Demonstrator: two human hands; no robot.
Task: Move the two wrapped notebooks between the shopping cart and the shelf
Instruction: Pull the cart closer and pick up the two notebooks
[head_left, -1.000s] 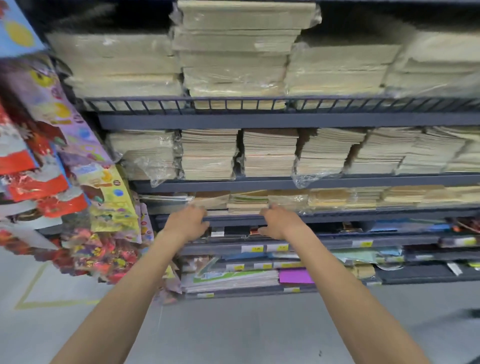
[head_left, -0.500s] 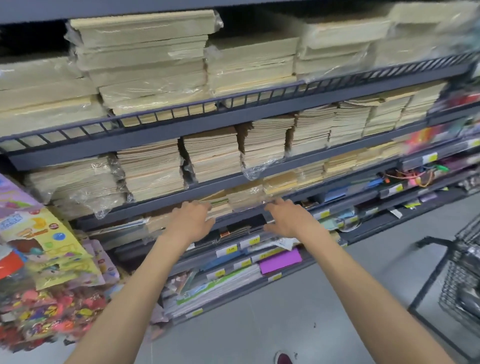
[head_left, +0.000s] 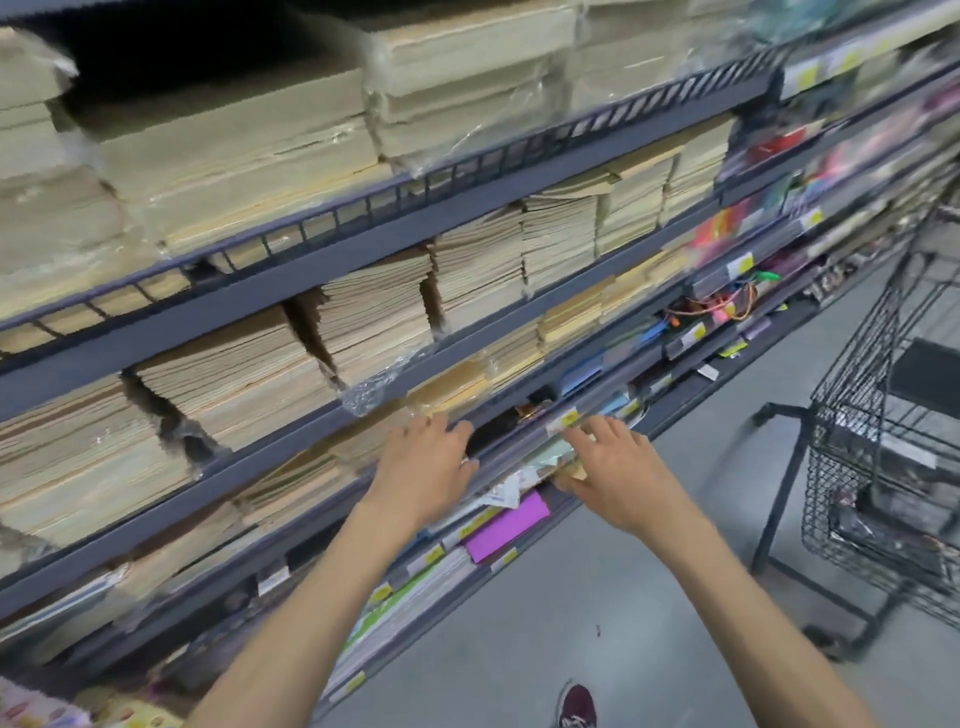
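Note:
A tan pack of plastic-wrapped notebooks (head_left: 453, 385) lies on the third shelf (head_left: 291, 441), just above my left hand. My left hand (head_left: 427, 461) hovers at that shelf's front edge with fingers spread, holding nothing. My right hand (head_left: 614, 472) is a little to the right, its straight fingers reaching over the price-label rail (head_left: 524, 447) of the shelf below, also holding nothing. The black wire shopping cart (head_left: 878, 467) stands on the right; blurred dark items lie in its basket.
Stacks of tan notebooks (head_left: 374, 322) fill the upper shelves, many in plastic wrap. Lower shelves hold coloured paper, including a purple sheet (head_left: 506, 525). My shoe (head_left: 576, 704) is on the grey floor (head_left: 597, 597) between shelf and cart.
The view has swung right, bringing the cart into sight. Both hands have drawn back from the shelf edge and opened their fingers; the right hand is now lower, at the label rail.

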